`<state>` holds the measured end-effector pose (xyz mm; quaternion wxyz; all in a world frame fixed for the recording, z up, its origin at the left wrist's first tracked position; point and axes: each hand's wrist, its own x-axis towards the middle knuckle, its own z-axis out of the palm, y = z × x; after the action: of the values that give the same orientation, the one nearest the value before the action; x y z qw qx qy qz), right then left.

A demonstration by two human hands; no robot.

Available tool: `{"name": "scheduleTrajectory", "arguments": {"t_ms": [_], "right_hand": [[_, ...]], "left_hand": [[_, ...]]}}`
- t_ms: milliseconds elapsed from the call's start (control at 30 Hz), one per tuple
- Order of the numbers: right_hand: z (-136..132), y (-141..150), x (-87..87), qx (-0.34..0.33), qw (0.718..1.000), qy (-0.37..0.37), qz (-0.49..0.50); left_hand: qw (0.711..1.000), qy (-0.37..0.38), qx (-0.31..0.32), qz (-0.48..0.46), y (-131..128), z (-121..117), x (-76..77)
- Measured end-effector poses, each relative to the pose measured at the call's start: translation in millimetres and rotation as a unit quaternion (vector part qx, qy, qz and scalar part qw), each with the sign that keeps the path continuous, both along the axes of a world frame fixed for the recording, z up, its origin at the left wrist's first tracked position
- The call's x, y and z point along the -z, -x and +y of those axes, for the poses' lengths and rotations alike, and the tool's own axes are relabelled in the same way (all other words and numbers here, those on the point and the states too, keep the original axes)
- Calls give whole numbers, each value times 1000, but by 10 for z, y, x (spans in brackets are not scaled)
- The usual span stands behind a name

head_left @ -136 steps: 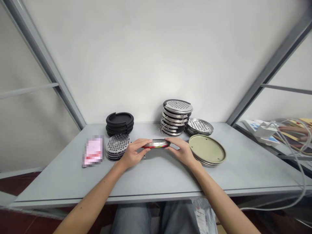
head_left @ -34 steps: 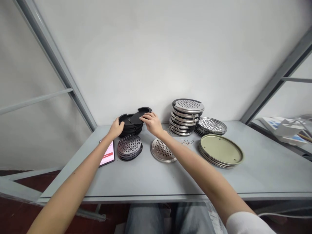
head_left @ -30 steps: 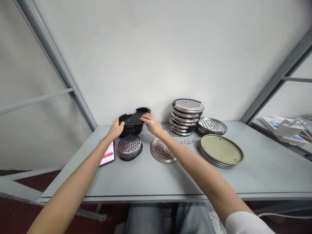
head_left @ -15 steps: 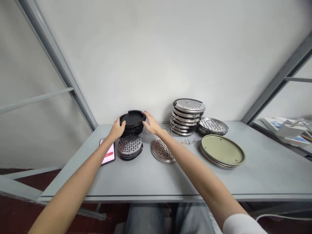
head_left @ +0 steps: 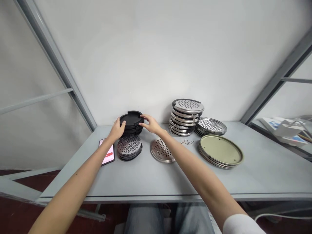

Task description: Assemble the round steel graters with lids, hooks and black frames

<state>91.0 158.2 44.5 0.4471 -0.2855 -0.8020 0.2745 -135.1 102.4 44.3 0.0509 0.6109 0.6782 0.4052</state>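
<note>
Fingers [head_left: 143, 116] around black stack [head_left: 132, 120]

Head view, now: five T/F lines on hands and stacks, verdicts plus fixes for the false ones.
1. The left hand and right hand are on opposite sides of the black trays. True.
2. The phone lies right of the green plates. False: the phone is left of the small grater stack.
3. The right forearm partly hides a single grater disc. True.
4. The tall stack has a solid top disc. False: its top disc is perforated.
5. Loose metal wire lies on the table. True.
</note>
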Motion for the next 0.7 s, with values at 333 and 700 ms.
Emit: {"name": "scheduleTrajectory", "arguments": {"t_ms": [333,700], "right_hand": [[-90,273,65,46,982,142,119],[-50,418,84,22,960,208,186]], "left_hand": [[1000,-2,-13,-22,-82,-32,0],[998,10,-39,-57,-12,-73,-19]]}}
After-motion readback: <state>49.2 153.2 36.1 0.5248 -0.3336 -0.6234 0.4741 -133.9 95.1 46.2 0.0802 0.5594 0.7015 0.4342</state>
